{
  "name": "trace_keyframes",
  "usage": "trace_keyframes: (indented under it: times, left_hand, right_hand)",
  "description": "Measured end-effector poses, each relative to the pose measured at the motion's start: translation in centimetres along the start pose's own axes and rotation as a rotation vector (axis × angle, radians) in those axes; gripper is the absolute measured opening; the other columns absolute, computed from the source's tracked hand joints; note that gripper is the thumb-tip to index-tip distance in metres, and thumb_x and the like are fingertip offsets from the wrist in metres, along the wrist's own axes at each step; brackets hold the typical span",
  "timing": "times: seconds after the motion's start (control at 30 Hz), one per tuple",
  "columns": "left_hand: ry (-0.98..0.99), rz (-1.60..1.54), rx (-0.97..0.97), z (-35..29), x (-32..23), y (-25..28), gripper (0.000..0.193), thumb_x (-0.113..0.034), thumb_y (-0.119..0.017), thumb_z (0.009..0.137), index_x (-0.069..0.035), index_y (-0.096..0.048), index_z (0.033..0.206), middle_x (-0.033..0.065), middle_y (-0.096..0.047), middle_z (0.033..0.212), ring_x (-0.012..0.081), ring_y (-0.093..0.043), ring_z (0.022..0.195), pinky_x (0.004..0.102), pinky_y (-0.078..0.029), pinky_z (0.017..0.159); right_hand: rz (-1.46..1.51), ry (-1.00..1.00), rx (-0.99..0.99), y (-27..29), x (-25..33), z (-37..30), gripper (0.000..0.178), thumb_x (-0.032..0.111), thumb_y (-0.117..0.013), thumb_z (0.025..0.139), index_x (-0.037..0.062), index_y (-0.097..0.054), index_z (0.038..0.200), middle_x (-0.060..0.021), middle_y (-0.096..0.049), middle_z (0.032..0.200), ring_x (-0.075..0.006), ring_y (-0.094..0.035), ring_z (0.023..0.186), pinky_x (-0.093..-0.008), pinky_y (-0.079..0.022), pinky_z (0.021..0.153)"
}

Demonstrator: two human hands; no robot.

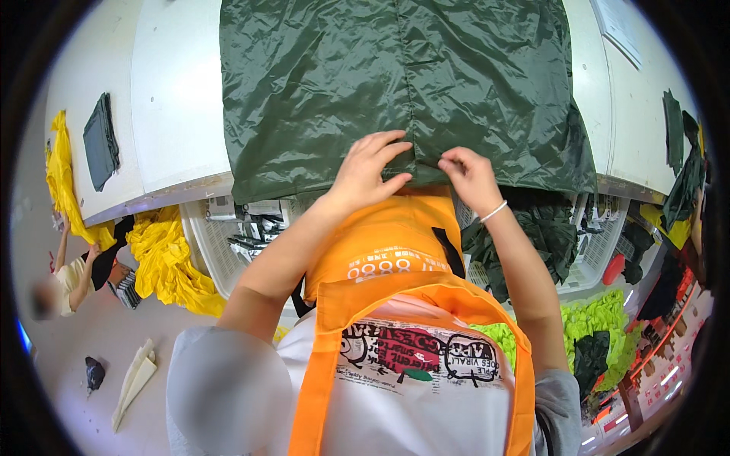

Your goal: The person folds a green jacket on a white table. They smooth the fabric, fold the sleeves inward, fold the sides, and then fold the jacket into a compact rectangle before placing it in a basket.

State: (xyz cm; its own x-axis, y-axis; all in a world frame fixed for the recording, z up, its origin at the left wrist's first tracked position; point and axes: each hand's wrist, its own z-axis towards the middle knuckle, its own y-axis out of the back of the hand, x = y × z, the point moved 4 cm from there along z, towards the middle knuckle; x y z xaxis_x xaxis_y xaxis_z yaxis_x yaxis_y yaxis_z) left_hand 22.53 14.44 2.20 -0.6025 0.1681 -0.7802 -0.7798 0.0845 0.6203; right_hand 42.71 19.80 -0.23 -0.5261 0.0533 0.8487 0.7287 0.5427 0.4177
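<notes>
A dark green, shiny, creased sheet of fabric lies spread over the white table, with a seam running down its middle and its near edge hanging over the front. My left hand rests on it just left of the seam, thumb and fingers apart. To the right of the seam is my right hand, a white band at its wrist. Its fingers are curled in with the tips together against the fabric near the front edge. Whether a fold of cloth is between those fingertips is too small to tell.
White plastic baskets under the table edge hold small packets and dark green cloth. Folded dark green pieces lie on the tabletop. Yellow cloth hangs at left, near another person. Lime cloth is heaped at right.
</notes>
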Motion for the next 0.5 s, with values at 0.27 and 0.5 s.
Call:
trace_keyframes:
  times: [0.27, 0.5]
  left_hand:
    - [0.244, -0.200, 0.032, 3.4, -0.9, -1.8, 0.046, -0.021, -0.078, 0.066, -0.005, -0.060, 0.105, 0.0098, -0.056, 0.105, 0.0276, -0.057, 0.091, 0.0350, -0.048, 0.079]
    - [-0.121, 0.145, 0.176, 0.9, 0.2, -1.9, 0.044, -0.019, -0.079, 0.063, -0.007, -0.055, 0.099, 0.0096, -0.054, 0.099, 0.0297, -0.051, 0.096, 0.0373, -0.044, 0.083]
  right_hand:
    - [0.209, -0.132, -0.007, 2.1, -0.5, 1.5, 0.021, 0.018, -0.062, 0.089, -0.0018, -0.060, 0.083, 0.0040, -0.053, 0.067, -0.0043, -0.040, 0.061, -0.0222, -0.037, 0.056]
    - [0.317, -0.136, -0.249, 3.8, -1.3, 0.8, 0.023, 0.020, -0.061, 0.090, -0.0014, -0.062, 0.083, 0.0059, -0.050, 0.065, -0.0030, -0.041, 0.059, -0.0215, -0.035, 0.054]
